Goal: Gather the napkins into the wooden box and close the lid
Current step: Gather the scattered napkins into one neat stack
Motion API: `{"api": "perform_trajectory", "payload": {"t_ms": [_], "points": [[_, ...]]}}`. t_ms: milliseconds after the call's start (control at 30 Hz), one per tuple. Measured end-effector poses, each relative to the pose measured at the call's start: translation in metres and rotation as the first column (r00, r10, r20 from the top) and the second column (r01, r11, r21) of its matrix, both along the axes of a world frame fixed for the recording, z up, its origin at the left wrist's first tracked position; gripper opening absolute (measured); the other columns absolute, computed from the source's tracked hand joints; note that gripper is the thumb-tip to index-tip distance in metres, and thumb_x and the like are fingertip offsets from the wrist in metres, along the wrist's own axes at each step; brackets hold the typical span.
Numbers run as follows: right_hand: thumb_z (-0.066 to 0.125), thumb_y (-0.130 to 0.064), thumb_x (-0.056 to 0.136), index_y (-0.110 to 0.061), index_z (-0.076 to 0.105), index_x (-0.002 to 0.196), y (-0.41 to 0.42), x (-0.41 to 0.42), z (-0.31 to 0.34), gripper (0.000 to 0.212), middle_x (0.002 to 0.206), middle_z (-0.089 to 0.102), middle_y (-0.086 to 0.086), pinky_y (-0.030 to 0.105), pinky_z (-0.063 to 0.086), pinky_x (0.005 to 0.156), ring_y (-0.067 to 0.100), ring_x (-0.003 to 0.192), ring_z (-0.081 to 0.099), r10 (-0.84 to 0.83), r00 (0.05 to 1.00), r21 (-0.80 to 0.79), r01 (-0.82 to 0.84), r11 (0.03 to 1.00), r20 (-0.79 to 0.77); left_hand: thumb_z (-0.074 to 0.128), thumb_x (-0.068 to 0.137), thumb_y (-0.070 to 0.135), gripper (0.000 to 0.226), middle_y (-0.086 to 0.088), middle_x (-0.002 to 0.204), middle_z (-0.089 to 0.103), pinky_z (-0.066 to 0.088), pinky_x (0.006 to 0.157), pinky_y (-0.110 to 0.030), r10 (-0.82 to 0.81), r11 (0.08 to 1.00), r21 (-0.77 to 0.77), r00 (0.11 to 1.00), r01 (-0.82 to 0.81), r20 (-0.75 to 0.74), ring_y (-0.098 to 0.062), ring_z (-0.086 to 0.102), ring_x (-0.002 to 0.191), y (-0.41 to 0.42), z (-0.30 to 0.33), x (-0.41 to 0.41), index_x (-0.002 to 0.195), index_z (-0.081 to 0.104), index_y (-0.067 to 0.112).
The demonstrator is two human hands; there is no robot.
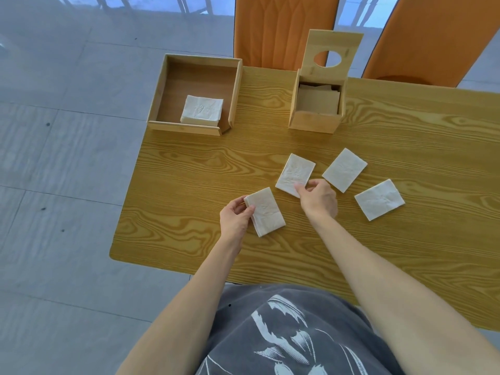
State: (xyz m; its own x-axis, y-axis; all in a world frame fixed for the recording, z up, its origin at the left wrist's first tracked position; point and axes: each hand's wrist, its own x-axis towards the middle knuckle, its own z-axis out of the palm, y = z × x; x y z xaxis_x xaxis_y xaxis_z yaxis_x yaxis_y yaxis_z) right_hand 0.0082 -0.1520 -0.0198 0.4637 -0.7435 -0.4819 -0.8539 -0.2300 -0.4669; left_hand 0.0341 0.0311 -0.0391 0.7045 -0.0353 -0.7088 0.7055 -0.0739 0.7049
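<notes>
The left hand pinches the left edge of a folded white napkin, thumb on top and fingers tucked under, so that edge lifts a little off the wooden table. Just to its right, the right hand rests palm down with its fingertips pressing the near corner of a second napkin; whether they have gripped it or only touch it cannot be told.

Beyond the right hand and slightly to its right lies a third napkin, flat and apart from the others. A fourth napkin lies flat further to the right of that hand, well clear of it.

Far ahead of the right hand stands the wooden box, its lid swung upright with an oval hole in it; brownish paper sheets already lie inside. Nothing sits on the table between the hands and the box.

Ahead of the left hand is an open wooden tray holding a small stack of white napkins in its near right corner. Two orange chair backs stand beyond the table's far edge.
</notes>
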Motion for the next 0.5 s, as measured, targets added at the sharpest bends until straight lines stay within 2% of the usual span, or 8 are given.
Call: {"api": "perform_trajectory", "payload": {"t_ms": [100, 200, 267, 367, 500], "points": [[0.066, -0.054, 0.086, -0.017, 0.059, 0.119, 0.002, 0.012, 0.000, 0.050, 0.119, 0.064, 0.004, 0.033, 0.042, 0.075, 0.026, 0.106, 0.063, -0.041, 0.997, -0.006, 0.040, 0.999, -0.058, 0.070, 0.088, 0.005, 0.021, -0.003, 0.102, 0.073, 0.056, 0.094, -0.042, 0.023, 1.000, -0.018, 0.999, -0.024, -0.038, -0.020, 0.070, 0.101, 0.003, -0.001, 0.004, 0.103, 0.064, 0.018], [0.069, -0.050, 0.086, -0.016, 0.060, 0.119, 0.010, 0.018, 0.000, 0.048, 0.122, 0.061, 0.005, 0.033, 0.040, 0.075, 0.026, 0.108, 0.061, -0.061, 0.994, -0.029, 0.059, 0.998, -0.086, 0.068, 0.089, 0.004, 0.025, -0.001, 0.099, 0.072, 0.056, 0.093, -0.042, 0.052, 0.998, -0.043, 0.996, -0.055, -0.067, -0.016, 0.070, 0.094, 0.004, -0.001, 0.008, 0.113, 0.063, 0.011], [0.070, -0.047, 0.087, -0.017, 0.064, 0.113, 0.013, 0.019, -0.001, 0.040, 0.120, 0.062, 0.005, 0.033, 0.041, 0.074, 0.026, 0.105, 0.061, -0.086, 0.994, -0.031, 0.084, 0.996, -0.073, 0.068, 0.090, 0.005, 0.029, -0.002, 0.100, 0.072, 0.056, 0.094, -0.042, 0.064, 0.997, -0.047, 0.995, -0.068, -0.079, -0.016, 0.069, 0.094, 0.004, -0.001, 0.011, 0.118, 0.061, 0.010], [0.072, -0.041, 0.087, -0.018, 0.068, 0.104, 0.013, 0.019, -0.003, 0.030, 0.114, 0.066, 0.004, 0.032, 0.042, 0.071, 0.025, 0.100, 0.063, -0.098, 0.994, -0.022, 0.097, 0.995, -0.042, 0.068, 0.090, 0.007, 0.027, -0.001, 0.102, 0.072, 0.055, 0.094, -0.041, 0.073, 0.996, -0.053, 0.993, -0.078, -0.089, -0.016, 0.069, 0.096, 0.004, -0.002, 0.015, 0.116, 0.061, 0.013], [0.072, -0.034, 0.088, -0.016, 0.069, 0.107, 0.006, 0.012, 0.000, 0.026, 0.108, 0.071, 0.003, 0.031, 0.044, 0.071, 0.024, 0.098, 0.065, -0.117, 0.992, 0.008, 0.116, 0.993, 0.040, 0.068, 0.090, 0.008, 0.032, -0.001, 0.101, 0.073, 0.056, 0.089, -0.036, 0.068, 0.995, -0.068, 0.994, -0.074, -0.088, -0.014, 0.070, 0.094, 0.001, -0.001, 0.019, 0.121, 0.061, 0.010]]}}
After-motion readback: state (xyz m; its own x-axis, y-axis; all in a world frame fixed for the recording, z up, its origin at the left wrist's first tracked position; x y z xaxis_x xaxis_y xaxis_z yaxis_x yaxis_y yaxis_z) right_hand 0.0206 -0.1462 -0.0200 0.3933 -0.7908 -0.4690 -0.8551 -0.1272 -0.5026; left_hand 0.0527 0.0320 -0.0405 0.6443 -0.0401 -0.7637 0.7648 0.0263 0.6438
